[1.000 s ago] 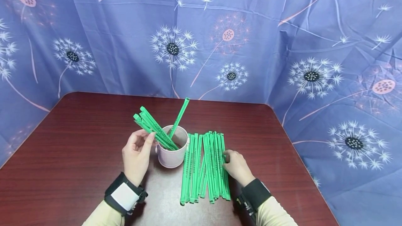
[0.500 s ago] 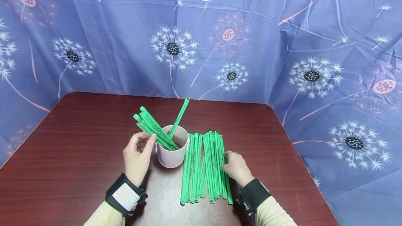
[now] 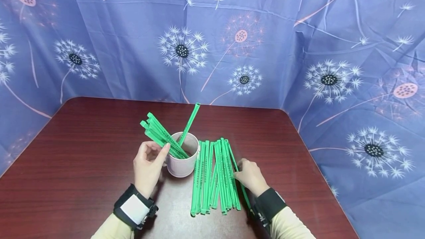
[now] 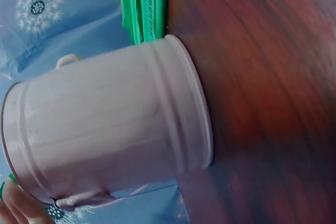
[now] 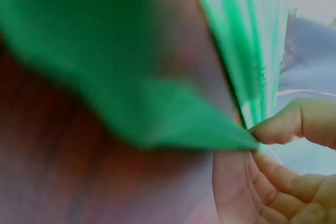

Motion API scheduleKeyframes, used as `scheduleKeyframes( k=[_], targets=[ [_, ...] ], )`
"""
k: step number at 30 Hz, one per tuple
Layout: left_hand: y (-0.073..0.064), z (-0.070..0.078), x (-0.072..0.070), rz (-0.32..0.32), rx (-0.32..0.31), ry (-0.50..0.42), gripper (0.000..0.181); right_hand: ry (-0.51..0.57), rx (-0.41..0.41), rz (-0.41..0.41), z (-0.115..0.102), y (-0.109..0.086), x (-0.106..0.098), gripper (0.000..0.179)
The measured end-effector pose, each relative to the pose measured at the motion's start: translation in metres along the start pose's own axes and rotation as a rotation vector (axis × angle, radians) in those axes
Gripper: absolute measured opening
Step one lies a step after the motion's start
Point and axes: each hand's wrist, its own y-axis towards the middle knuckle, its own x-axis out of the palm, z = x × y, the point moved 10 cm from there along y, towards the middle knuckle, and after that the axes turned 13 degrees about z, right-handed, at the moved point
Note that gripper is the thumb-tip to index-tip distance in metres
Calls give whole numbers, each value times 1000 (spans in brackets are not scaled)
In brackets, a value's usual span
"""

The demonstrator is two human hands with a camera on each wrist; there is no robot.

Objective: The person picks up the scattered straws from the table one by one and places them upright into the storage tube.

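Several green paper-wrapped straws [image 3: 162,132] lean out to the left of a small pale pink bucket [image 3: 180,167]. A single wrapped straw [image 3: 190,123] leans out to the right. My left hand [image 3: 147,167] is at the bucket's left rim, thumb against the leaning straws; whether it pinches them is unclear. Its fingertips [image 4: 21,205] show at the left wrist view's lower left. My right hand [image 3: 251,174] pinches one wrapped straw [image 3: 246,197] between thumb and finger, just right of a row of wrapped straws [image 3: 214,176]. That straw is blurred in the right wrist view.
The reddish-brown wooden table [image 3: 89,158] reaches back to a blue curtain [image 3: 139,47] with a dandelion print. The bucket has small side ears [image 4: 68,60]. The row of straws lies close beside its right side.
My right hand has drawn one straw rightward, apart from the row's right edge. My left hand has shifted slightly right, its thumb nearer the rim. The bucket has stayed in place.
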Motion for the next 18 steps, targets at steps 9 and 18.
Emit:
scheduleKeyframes(
  k=[9,18],
  targets=[
    [-9,11,13,-76,4,-146,11,178,-39,85,-29,-5,-19,28],
    [-19,18,22,-172,63,-147,12,417,-149,85,-81,-24,-35,24]
  ],
)
